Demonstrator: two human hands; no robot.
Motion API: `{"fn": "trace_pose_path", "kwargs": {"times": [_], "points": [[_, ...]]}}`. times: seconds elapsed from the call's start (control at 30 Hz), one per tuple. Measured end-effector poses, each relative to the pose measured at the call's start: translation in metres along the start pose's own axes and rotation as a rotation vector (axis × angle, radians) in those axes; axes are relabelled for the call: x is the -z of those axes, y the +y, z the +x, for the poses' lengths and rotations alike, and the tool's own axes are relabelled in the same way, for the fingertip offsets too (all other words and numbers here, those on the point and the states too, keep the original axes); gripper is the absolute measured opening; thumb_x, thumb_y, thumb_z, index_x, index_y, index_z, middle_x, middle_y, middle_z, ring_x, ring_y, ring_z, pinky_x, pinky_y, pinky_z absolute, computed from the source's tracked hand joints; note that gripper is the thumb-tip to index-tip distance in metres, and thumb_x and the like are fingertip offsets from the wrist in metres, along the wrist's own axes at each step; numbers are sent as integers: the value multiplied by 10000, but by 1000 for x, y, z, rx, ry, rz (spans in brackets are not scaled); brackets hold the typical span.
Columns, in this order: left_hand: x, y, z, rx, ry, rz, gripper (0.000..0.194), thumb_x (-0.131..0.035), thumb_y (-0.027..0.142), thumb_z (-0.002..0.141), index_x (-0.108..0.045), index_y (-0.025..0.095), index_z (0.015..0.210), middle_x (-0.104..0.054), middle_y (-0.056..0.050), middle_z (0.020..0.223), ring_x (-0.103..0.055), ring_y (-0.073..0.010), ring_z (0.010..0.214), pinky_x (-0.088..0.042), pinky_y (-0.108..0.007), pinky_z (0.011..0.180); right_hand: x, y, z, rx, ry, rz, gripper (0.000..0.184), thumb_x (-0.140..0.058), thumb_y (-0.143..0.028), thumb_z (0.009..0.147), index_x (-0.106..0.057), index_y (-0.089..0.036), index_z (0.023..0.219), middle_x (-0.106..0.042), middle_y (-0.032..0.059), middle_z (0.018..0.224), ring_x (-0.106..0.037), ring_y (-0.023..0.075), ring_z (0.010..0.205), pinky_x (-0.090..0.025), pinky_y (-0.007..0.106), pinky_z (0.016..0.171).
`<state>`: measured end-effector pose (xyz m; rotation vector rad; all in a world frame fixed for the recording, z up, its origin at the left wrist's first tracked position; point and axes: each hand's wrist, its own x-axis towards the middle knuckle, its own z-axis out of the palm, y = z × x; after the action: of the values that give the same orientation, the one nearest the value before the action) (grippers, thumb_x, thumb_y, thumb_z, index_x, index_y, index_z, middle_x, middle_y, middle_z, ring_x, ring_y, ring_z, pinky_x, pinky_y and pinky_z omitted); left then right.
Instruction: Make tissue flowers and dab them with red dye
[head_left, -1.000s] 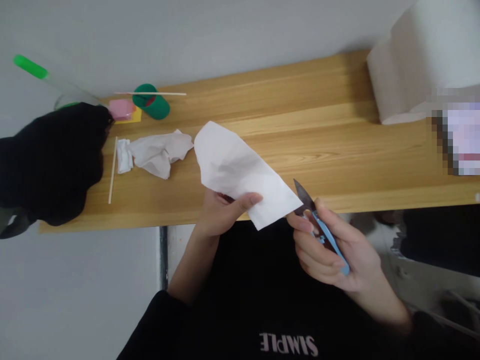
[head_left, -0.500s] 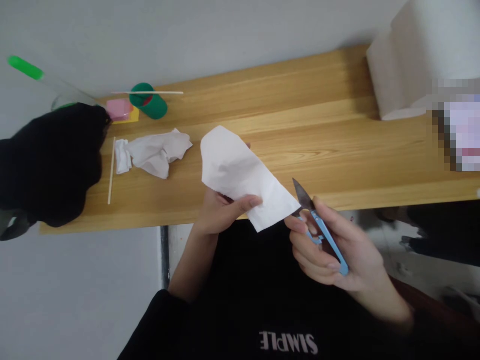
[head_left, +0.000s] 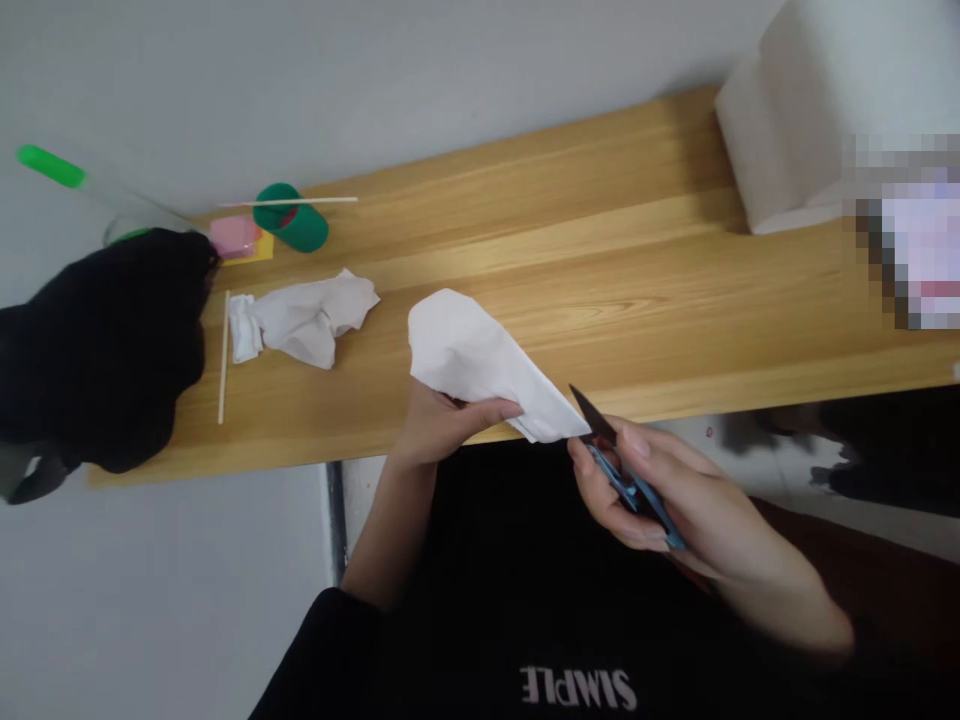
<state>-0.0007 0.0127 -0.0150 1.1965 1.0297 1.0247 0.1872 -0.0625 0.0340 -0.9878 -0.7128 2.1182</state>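
Observation:
My left hand [head_left: 442,425] pinches a white paper tissue [head_left: 476,345] with the thumb on top; the other fingers are mostly hidden beneath it. The tissue is folded and narrows to a point at lower right. In my right hand [head_left: 667,480] is a pair of blue-handled thread snips [head_left: 630,490], fingers wrapped round both arms. Their dark blades reach the tissue's pointed tip; whether they cut into it I cannot tell. To the left on the wooden table [head_left: 600,250] lies a crumpled tissue [head_left: 311,315] beside a small folded white piece [head_left: 245,328].
One thin stick [head_left: 223,360] lies left of the crumpled tissue; another stick [head_left: 330,200] rests across a green cylinder [head_left: 300,222]. Pink sticky notes [head_left: 234,237] are near a black cloth item [head_left: 112,350]. A large white block-like object [head_left: 795,130] stands at back right.
The tissue's lower edge has folded under, so it looks narrower. My right hand has closed more on the snips and turned, with the blades now at the tissue's tip. The view has shifted slightly.

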Motion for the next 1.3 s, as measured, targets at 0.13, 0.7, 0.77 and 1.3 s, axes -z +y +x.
{"fn": "trace_pose_path", "kwargs": {"times": [0.13, 0.7, 0.77, 1.3], "points": [[1, 3, 0, -8, -29, 15, 295, -834, 321, 531, -624, 184, 687, -637, 5, 641, -604, -139, 592, -539, -265, 564, 3, -3, -2, -23, -12, -8, 354, -371, -500, 927, -492, -176, 849, -364, -85, 463, -224, 39, 347, -174, 173, 336], [2, 5, 1, -82, 18, 116, 279, -849, 266, 501, -656, 230, 700, -669, -9, 674, -606, -166, 603, -538, -291, 525, 9, -5, -2, -197, -58, 248, 374, -404, -548, 893, -478, -192, 809, -362, -89, 423, -153, 31, 316, -119, 143, 295], [2, 5, 1, -71, 16, 118, 274, -849, 266, 502, -662, 230, 700, -669, -11, 665, -609, -168, 599, -542, -294, 529, 10, -5, -2, -199, -66, 260, 368, -399, -540, 897, -478, -192, 808, -366, -88, 423, -159, 31, 314, -131, 137, 295], [7, 2, 0, -57, 16, 164, 292, -834, 314, 540, -643, 207, 733, -667, -14, 700, -629, -196, 676, -538, -332, 582, 15, -3, -5, -249, -38, 280, 407, -425, -583, 869, -488, -186, 802, -370, -85, 418, -171, 27, 304, -151, 122, 284]]}}
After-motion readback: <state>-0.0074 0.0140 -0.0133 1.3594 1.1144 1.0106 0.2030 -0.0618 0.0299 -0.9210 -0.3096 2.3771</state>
